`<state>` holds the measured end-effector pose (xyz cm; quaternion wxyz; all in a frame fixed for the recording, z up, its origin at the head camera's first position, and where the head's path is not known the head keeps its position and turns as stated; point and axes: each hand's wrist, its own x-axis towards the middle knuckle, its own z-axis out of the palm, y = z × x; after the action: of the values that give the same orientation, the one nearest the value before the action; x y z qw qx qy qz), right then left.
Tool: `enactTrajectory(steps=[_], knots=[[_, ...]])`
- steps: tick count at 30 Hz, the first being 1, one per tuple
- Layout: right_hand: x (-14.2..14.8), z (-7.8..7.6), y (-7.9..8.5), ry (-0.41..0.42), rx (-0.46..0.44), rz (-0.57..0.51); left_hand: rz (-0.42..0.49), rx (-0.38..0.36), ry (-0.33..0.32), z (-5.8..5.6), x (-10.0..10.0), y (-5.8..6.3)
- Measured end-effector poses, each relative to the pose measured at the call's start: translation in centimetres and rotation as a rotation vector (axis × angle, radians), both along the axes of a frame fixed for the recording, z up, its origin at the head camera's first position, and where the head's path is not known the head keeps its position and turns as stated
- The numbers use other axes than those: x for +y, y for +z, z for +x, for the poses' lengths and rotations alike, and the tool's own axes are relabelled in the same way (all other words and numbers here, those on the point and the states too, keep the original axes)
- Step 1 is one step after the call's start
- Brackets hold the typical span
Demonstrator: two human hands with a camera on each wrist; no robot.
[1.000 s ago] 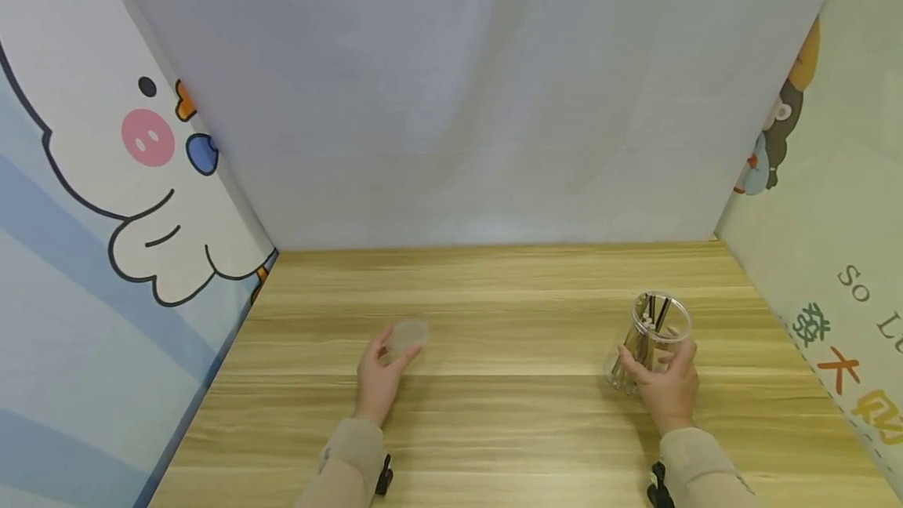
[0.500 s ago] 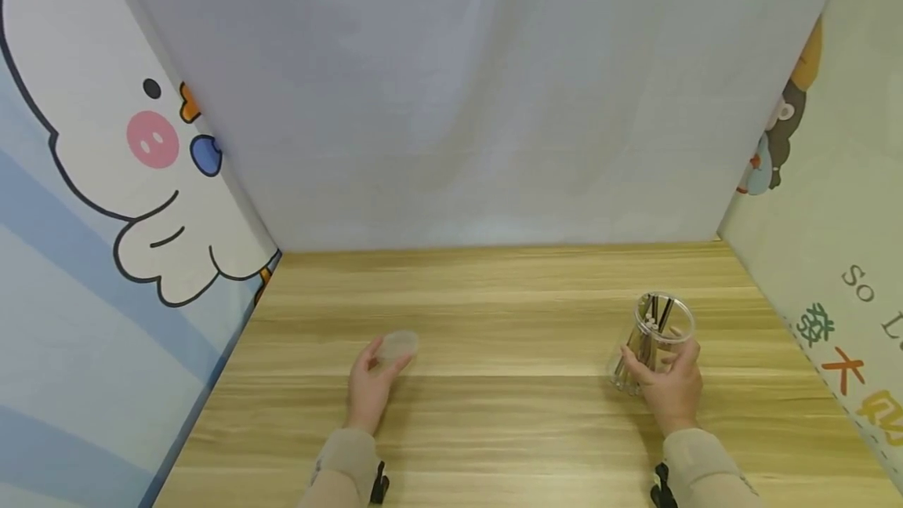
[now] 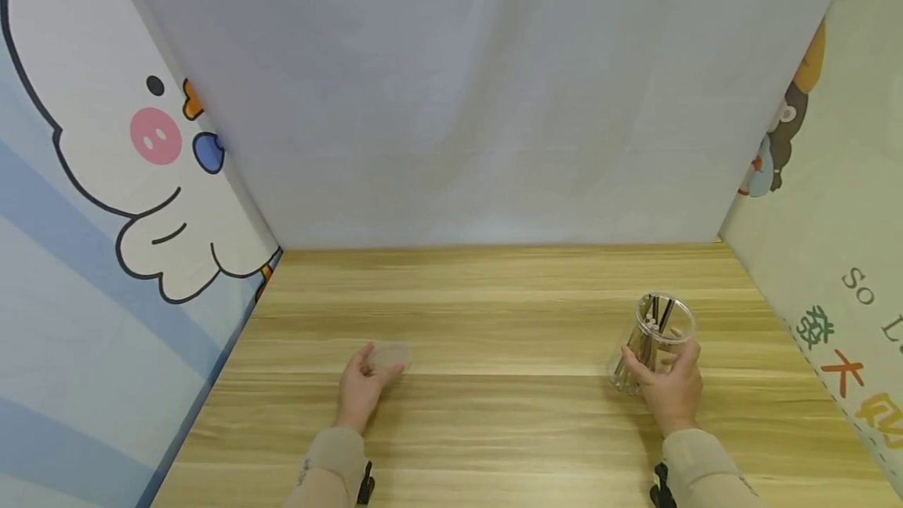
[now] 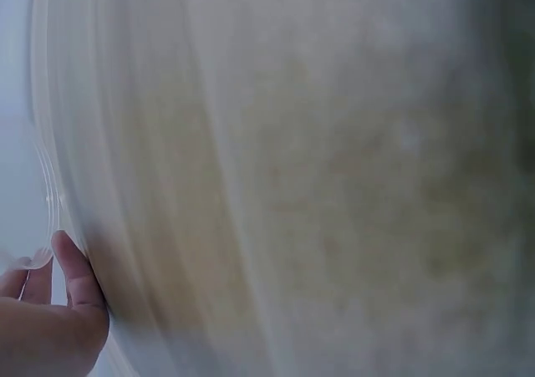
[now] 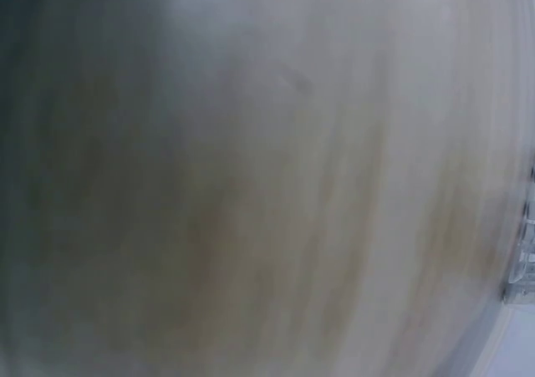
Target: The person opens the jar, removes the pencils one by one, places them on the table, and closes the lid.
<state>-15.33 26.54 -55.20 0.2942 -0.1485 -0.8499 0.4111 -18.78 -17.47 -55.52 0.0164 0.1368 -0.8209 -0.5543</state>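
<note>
Between the thumb and fingers of my left hand (image 3: 362, 388) is a round, translucent lid (image 3: 392, 354), held a little above the table at left of centre. In the left wrist view, the clear lid (image 4: 23, 189) shows at the left edge, its rim caught by the fingertips. On the right, my right hand (image 3: 672, 388) grips a clear jar (image 3: 689, 329) around its side, the thumb on its near left. The jar tilts slightly, and inside it stand several thin dark sticks (image 3: 663, 312) with some pale ends. Only a sliver of the jar (image 5: 524, 264) enters the right wrist view.
Both hands are over a wood-grain table (image 3: 494, 429). A plain grey-white curtain (image 3: 451, 100) rises at the table's back edge. Printed cloth panels flank it, one with a white cartoon bird (image 3: 92, 85) at left, one with lettering (image 3: 839, 371) at right.
My left hand has moved left and toward the body, carrying the lid with it. The right hand and the jar have stayed almost where they were.
</note>
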Motion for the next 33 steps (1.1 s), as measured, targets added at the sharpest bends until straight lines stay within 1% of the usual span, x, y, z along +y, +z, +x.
enactTrajectory(steps=[3,6,10,14,17,21,27,33], knots=[[-0.02,0.06,0.12,0.004,-0.006,-0.006,0.007,-0.005,-0.010,0.00,-0.17,0.02],[-0.10,0.10,0.25,0.007,-0.013,-0.011,0.042,-0.016,-0.017,0.05,-0.33,0.16],[-0.24,0.13,0.34,0.012,-0.024,-0.019,0.113,-0.063,-0.023,0.29,-0.58,0.42],[-0.24,0.14,0.39,0.015,-0.026,-0.027,0.153,-0.092,-0.038,0.39,-0.63,0.61],[-0.18,0.15,0.41,0.013,-0.024,-0.030,0.147,-0.102,-0.042,0.38,-0.54,0.72],[-0.13,0.15,0.42,0.010,-0.024,-0.027,0.115,-0.118,-0.032,0.36,-0.46,0.72],[-0.11,0.12,0.45,0.016,-0.023,-0.024,0.076,-0.104,-0.025,0.25,-0.43,0.31],[-0.20,0.19,0.55,0.025,-0.015,-0.026,0.071,-0.095,-0.016,0.22,-0.37,0.21]])
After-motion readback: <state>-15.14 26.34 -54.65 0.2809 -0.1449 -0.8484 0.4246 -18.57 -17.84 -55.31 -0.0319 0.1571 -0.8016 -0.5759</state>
